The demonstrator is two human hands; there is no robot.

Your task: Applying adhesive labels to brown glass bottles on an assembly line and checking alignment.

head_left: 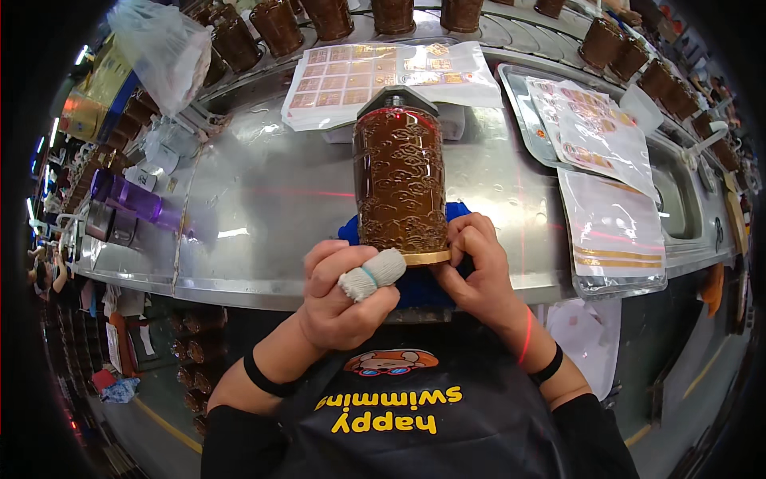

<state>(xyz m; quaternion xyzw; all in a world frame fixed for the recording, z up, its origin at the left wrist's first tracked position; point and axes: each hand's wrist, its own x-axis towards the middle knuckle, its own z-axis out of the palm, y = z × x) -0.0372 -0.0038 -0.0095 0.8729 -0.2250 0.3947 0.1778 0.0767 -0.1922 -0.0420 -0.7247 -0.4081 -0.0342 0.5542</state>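
Observation:
A glossy brown jar with raised cloud-like relief lies in front of me, a gold band around its near end. Its far end meets a dark angular piece. Blue cloth shows beneath and beside the jar. My left hand is closed at the near left end; a white knit finger cover with a teal stripe is on one finger and touches the gold band. At the near right end, my right hand pinches the band between thumb and fingers. The jar's underside is hidden.
Gold-patterned decal sheets lie behind the jar. A metal tray with more sheets is at right, near a sink. A purple bottle stands left. Several brown jars line the far conveyor. A plastic bag hangs upper left.

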